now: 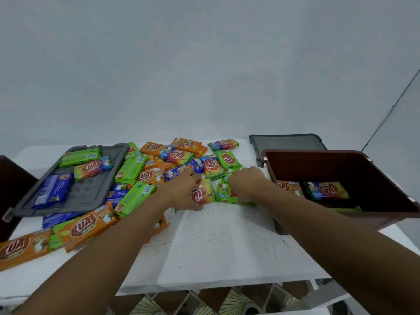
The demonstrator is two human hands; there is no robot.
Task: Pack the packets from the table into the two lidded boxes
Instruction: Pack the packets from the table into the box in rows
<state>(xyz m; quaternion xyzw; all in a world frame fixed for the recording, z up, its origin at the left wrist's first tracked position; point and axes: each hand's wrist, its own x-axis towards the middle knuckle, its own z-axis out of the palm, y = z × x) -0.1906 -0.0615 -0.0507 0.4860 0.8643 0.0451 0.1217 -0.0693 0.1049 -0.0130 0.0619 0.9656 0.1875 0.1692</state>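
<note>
Several orange, green, blue and rainbow packets lie heaped on the white table. My left hand is closed on a rainbow packet at the middle of the table. Just to its right, my right hand grips a green packet. A dark red box stands open at the right with two packets inside: an orange one and a rainbow one. Another dark red box shows at the left edge.
A grey lid lies at the left with three packets on it. A second dark lid lies behind the right box. The wall rises close behind the table. A patterned floor shows below the table's front edge.
</note>
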